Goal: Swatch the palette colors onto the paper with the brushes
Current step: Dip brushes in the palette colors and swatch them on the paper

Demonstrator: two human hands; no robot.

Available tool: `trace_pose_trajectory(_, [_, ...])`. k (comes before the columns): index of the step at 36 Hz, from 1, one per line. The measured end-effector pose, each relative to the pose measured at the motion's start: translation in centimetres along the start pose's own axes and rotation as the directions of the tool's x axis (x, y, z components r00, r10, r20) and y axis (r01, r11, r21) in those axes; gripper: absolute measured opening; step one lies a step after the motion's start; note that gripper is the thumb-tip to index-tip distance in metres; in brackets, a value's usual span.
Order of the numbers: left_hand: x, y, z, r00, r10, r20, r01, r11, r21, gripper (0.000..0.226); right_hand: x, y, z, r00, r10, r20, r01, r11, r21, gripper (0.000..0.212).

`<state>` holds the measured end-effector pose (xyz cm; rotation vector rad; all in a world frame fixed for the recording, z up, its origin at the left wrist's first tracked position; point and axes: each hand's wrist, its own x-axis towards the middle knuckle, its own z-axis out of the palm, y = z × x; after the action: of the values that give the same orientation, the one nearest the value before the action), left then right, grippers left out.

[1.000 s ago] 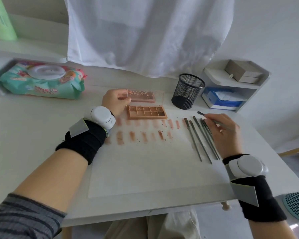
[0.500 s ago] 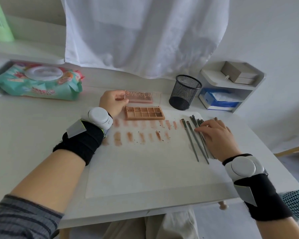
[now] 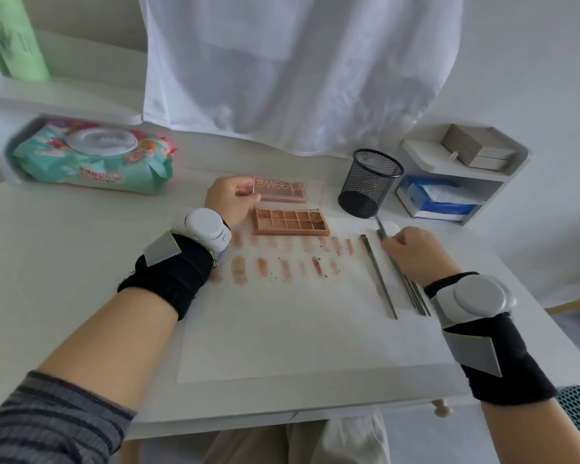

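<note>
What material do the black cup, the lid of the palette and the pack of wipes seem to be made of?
The black cup looks like metal wire mesh with a matt black coat: the table shows through its wall. The lid seems clear hard plastic, glossy: its printed letters read mirrored from behind, and the left hand holds its edge. The pack of wipes looks like soft printed plastic film, wrinkled, with a stiff white flap.

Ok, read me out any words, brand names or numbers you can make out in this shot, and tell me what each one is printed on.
"sweet", seen upside down, on the clear raised lid of the palette, which the left hand holds; the letters after it are too faint to read.
Wet wipes pack: coloured print on the front, too blurred to read.
Green bottle: dark marks, too blurred to read.
Blue-and-white pack on the shelf: no readable text.
</note>
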<state>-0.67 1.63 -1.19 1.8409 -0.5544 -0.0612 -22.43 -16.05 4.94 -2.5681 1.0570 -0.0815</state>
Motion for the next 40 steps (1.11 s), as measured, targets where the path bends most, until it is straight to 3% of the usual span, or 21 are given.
trace_pose_trajectory(3, [-0.2, 0.3, -0.1, 1.0, 0.005, 0.006, -0.004, 1.0, -0.022, 0.028, 0.2, -1.4, -1.0, 0.993, -0.065, -0.096, 0.088, 0.962, 0.259, 0.014])
trace_pose_trajectory(5, [-0.1, 0.3, -0.2, 1.0, 0.01, 0.009, -0.01, 1.0, -0.001, 0.025, 0.3, -2.9, -1.3, 0.983, -0.138, -0.125, 0.181, 0.859, 0.48, 0.002])
trace_pose_trajectory(7, [0.0, 0.2, -0.2, 1.0, 0.007, 0.006, -0.007, 1.0, 0.029, 0.023, 0.3, -4.0, -1.1, 0.969, -0.209, -0.131, 0.244, 0.731, 0.637, 0.011])
trace_pose_trajectory(9, [0.0, 0.3, -0.2, 1.0, -0.004, 0.017, 0.004, 0.999, 0.045, 0.021, 0.5, -5.1, -0.4, 0.962, -0.261, -0.086, 0.221, 0.554, 0.803, 0.016])
trace_pose_trajectory(11, [-0.1, 0.3, 0.0, 1.0, -0.006, 0.027, 0.005, 0.999, 0.053, 0.018, 0.9, -6.2, 0.5, 0.955, -0.296, -0.003, 0.092, 0.288, 0.953, 0.025])
trace_pose_trajectory(13, [-0.1, 0.4, -0.1, 1.0, -0.006, 0.021, 0.005, 0.999, 0.051, 0.014, 1.5, -7.5, 1.4, 0.943, -0.325, 0.078, -0.063, 0.056, 0.996, 0.027])
trace_pose_trajectory(15, [-0.1, 0.3, -0.1, 1.0, -0.004, 0.006, 0.003, 0.999, 0.036, 0.012, 2.1, -8.5, 2.4, 0.944, -0.321, 0.073, -0.094, -0.048, 0.994, 0.021])
trace_pose_trajectory(17, [-0.2, 0.4, 0.0, 1.0, -0.009, 0.003, 0.009, 1.0, 0.003, 0.016, 2.7, -9.1, 3.6, 0.97, -0.244, -0.003, 0.0, -0.01, 1.0, 0.012])
trace_pose_trajectory(20, [-0.2, 0.2, 0.0, 1.0, -0.008, 0.01, 0.008, 1.0, -0.012, 0.026, 3.5, -8.9, 5.6, 0.973, -0.09, -0.212, 0.228, 0.252, 0.94, 0.021])
trace_pose_trajectory(22, [-0.2, 0.0, 0.0, 1.0, -0.008, 0.008, 0.008, 1.0, 0.008, 0.031, 4.0, -8.7, 6.6, 0.94, -0.076, -0.334, 0.333, 0.431, 0.839, 0.023])
trace_pose_trajectory(24, [-0.1, 0.1, 0.0, 1.0, -0.018, 0.003, 0.018, 1.0, 0.006, 0.034, 4.2, -8.6, 7.0, 0.921, -0.078, -0.381, 0.364, 0.52, 0.773, 0.022])
trace_pose_trajectory(30, [0.0, 0.1, 0.0, 1.0, -0.025, -0.003, 0.025, 1.0, -0.009, 0.033, 3.8, -9.3, 7.4, 0.899, -0.155, -0.41, 0.409, 0.631, 0.659, 0.015])
trace_pose_trajectory(34, [0.0, 0.1, 0.1, 1.0, -0.027, -0.008, 0.027, 1.0, -0.012, 0.032, 3.8, -9.3, 7.5, 0.879, -0.216, -0.426, 0.448, 0.683, 0.577, 0.022])
trace_pose_trajectory(40, [0.0, 0.0, 0.0, 1.0, -0.027, -0.007, 0.027, 0.999, -0.031, 0.031, 3.5, -9.4, 7.5, 0.853, -0.239, -0.464, 0.486, 0.687, 0.54, 0.025])
